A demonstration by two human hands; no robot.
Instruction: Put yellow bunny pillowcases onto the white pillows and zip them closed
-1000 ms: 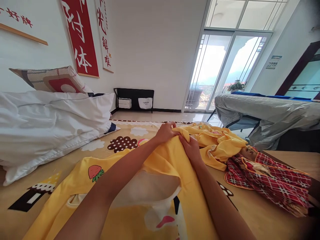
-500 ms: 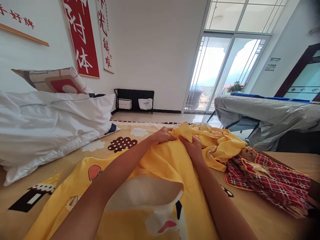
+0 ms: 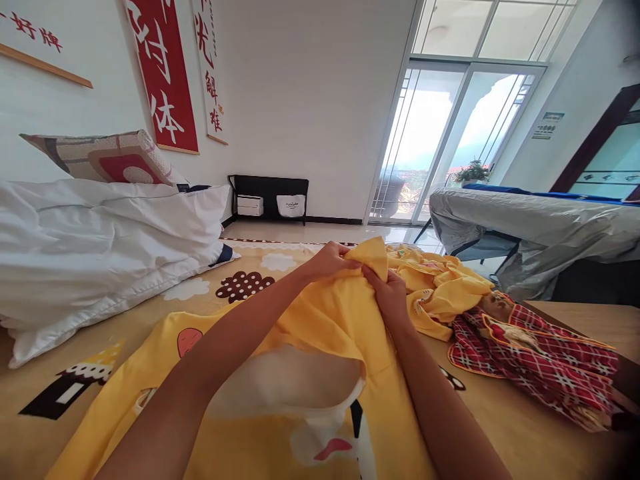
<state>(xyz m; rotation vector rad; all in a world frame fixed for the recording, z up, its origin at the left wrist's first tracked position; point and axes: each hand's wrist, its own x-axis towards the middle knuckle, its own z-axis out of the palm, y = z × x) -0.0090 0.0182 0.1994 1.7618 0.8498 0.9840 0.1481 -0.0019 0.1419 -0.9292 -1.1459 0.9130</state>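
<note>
A yellow top (image 3: 250, 447) with a strawberry and a white printed figure lies spread before me, its wide neck opening gaping in the middle. One sleeve stretches forward, away from me. At its far end my left hand (image 3: 333, 259) pinches the cloth from the left side. Close beside it, my right hand (image 3: 389, 288) grips the same end from the right, thumb along the fabric. A folded flap of yellow cloth stands up between the two hands. Some fingertips are hidden in the folds. My left forearm crosses over part of the top.
Crumpled yellow clothing (image 3: 445, 287) lies right of my hands, beside a red plaid garment (image 3: 545, 360). The patterned sheet (image 3: 150, 380) covers the bed. A white pillow (image 3: 100, 253) is at left, and a covered table (image 3: 525, 220) stands beyond at right.
Both hands have shifted slightly forward and to the right, still gripping the sleeve end. The flap of cloth between them has moved along with them.
</note>
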